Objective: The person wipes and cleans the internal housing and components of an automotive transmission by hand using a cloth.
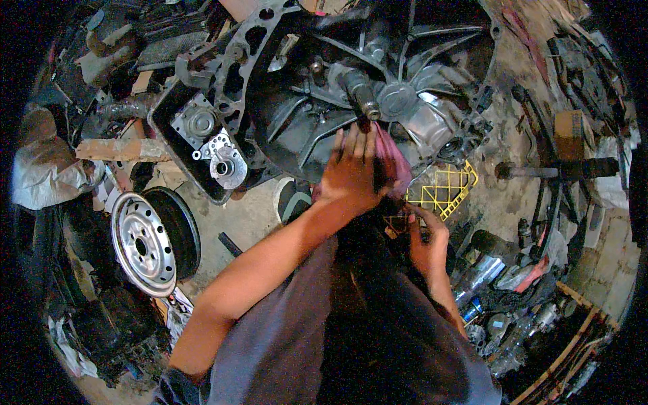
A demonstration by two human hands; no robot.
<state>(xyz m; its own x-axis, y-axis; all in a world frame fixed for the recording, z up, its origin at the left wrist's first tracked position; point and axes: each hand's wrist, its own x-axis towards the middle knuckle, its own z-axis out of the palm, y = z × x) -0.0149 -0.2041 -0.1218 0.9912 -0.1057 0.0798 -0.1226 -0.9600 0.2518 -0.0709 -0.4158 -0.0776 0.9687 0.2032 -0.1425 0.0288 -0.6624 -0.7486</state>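
Dark grey trousers [270,337] fill the lower middle of the frame, closest to the camera. Above them, the left hand [358,169] lies over a pink cloth [398,162] at the centre, its fingers stretched upward and nearly side by side; whether it grips the cloth I cannot tell. The cloth bunches out to the right of that hand, at the lower edge of a large dark metal housing [398,101], which spans the upper middle with its ribs and a stubby shaft [361,94] facing out. The right hand [432,239], right of centre and lower, has its fingers bent; what they pinch, if anything, cannot be made out. A yellow plastic grid [445,191] shows just above it. At the left of the frame a silver wheel rim [143,244] stands tilted, and clear plastic bottles [480,275] lie at lower right.
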